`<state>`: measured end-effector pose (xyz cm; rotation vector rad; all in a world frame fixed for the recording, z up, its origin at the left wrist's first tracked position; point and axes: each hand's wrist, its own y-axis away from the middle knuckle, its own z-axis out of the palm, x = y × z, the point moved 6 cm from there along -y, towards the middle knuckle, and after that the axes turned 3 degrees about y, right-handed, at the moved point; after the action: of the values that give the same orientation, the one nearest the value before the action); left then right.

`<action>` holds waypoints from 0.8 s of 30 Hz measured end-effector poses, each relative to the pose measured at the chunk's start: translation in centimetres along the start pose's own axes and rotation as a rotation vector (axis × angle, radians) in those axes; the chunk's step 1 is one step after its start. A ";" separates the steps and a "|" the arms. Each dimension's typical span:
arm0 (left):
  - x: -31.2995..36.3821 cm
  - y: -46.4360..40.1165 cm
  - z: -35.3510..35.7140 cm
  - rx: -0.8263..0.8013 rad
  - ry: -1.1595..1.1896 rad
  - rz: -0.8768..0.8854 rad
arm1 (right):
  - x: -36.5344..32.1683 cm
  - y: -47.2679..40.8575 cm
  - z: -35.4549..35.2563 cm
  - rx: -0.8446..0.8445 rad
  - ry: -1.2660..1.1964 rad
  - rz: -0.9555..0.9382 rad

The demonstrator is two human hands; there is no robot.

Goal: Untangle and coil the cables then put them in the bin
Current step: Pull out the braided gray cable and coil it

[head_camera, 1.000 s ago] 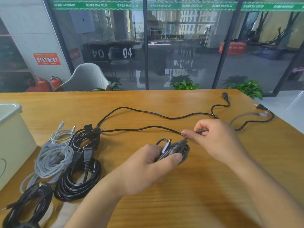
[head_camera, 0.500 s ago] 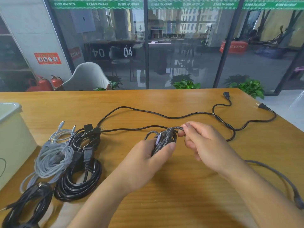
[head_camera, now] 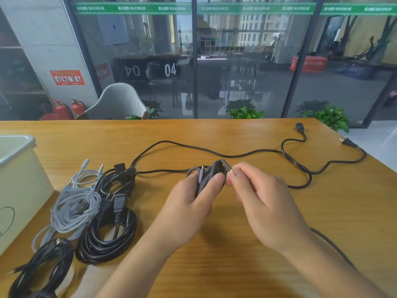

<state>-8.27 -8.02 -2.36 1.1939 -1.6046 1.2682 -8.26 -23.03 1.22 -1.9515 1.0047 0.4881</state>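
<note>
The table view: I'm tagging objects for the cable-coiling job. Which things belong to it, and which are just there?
Part of the job:
braided grey cable, gripped by left hand, pinched by right hand
loose black power cord
coiled black cord
light grey cable bundle
bin

Just there:
chair
fire extinguishers
potted plants

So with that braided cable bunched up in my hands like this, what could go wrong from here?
1. The braided cable is gripped by the left hand alone; while the right hand pinches a strand, loops could spring loose.
2. Its free tail runs under the right forearm and may snag.
3. The long black power cord lies sprawled just behind the hands, so it could catch on the bundle.
</note>
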 end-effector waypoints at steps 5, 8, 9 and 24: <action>-0.1 -0.1 -0.1 0.051 0.076 0.002 | -0.7 0.6 1.4 -0.023 0.100 -0.082; 0.3 0.0 -0.4 0.097 0.133 -0.015 | -1.5 0.9 2.5 -0.082 0.126 -0.135; 0.4 0.1 -0.5 0.108 0.158 -0.024 | -1.6 1.1 3.0 -0.119 0.113 -0.135; -0.5 -0.2 -3.4 0.234 0.391 -0.160 | -1.7 3.9 8.2 -0.713 -0.164 0.102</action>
<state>-7.93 -4.59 -2.07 1.1029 -1.0809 1.5048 -12.02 -16.61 -4.23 -2.4231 0.8959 1.1685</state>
